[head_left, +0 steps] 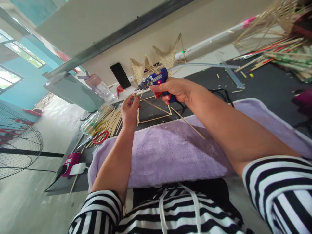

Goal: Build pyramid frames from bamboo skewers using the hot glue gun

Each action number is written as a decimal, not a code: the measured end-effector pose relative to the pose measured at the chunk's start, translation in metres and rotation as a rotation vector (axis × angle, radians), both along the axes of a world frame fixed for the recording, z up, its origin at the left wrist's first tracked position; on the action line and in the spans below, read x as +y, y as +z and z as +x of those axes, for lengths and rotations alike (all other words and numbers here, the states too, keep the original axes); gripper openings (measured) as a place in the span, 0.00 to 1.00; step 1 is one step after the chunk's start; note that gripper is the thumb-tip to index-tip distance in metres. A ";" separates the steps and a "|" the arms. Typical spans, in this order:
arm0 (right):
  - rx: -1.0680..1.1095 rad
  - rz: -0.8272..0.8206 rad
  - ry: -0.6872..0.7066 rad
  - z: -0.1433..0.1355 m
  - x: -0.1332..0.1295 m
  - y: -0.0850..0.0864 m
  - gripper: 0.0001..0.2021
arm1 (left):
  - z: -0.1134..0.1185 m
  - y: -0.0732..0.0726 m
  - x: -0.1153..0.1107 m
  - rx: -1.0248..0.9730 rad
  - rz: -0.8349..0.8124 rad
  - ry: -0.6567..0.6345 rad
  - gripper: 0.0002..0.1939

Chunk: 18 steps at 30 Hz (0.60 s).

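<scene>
A blue hot glue gun [162,76] with a lit red light is gripped in my right hand [174,89]. From its back end runs a long clear glue stick [202,65]. Its nozzle points left, just above the fingertips of my left hand [130,105]. Those fingers pinch a thin wooden stick [141,94] at the upper left corner of a frame of sticks [154,119], which rests on the dark table. One loose stick [188,123] lies across the towel's edge, right of the frame.
A lilac towel [175,152] covers the table's near edge. Scissors [100,137], many sticks [113,118] and a pink power strip [70,164] lie left. A phone [120,75] and finished stick models [168,57] stand behind. More glue sticks [231,73] and coloured sticks [270,55] lie right.
</scene>
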State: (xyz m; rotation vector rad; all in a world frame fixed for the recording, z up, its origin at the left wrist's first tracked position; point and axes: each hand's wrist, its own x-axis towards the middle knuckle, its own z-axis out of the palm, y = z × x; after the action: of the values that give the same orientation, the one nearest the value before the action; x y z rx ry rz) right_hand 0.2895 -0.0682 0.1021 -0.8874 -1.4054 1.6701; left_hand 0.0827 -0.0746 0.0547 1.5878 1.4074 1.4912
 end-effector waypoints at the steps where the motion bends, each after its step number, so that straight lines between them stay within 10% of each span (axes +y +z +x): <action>1: -0.001 -0.001 0.001 0.000 0.000 0.000 0.18 | 0.000 0.000 0.000 0.006 -0.002 -0.001 0.16; 18: -0.097 0.211 -0.079 -0.013 -0.006 -0.005 0.17 | -0.001 -0.001 0.001 -0.006 -0.009 -0.007 0.16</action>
State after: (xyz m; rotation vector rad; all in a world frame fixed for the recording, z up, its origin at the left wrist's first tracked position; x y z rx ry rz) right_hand 0.2769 -0.0737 0.0969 -0.9005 -1.5584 1.4063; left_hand 0.0821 -0.0733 0.0534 1.5803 1.4023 1.4822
